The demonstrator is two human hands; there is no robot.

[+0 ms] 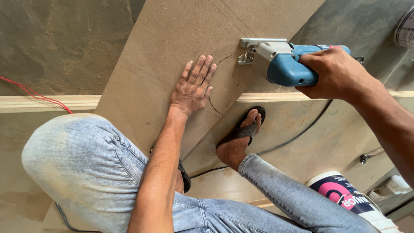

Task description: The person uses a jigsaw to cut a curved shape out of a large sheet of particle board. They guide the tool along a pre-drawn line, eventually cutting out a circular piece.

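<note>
My left hand (pixel 192 88) lies flat, fingers spread, on a brown fibreboard sheet (pixel 172 39), pressing it down. A thin curved cut line runs on the board just right of that hand. My right hand (pixel 334 73) grips the handle of a blue and grey electric jigsaw (pixel 280 60). The saw's metal base plate rests on the board near the upper end of the curved line. My knee in light jeans (pixel 82 164) is at lower left, and my foot in a black sandal (pixel 241 133) stands under the board's edge.
The saw's black power cable (pixel 293 140) trails over the floor boards. A red wire (pixel 34 95) crosses a pale plywood strip (pixel 47 102) at left. A white bucket with a pink and dark label (pixel 345 196) stands at lower right. Dusty concrete floor lies beyond.
</note>
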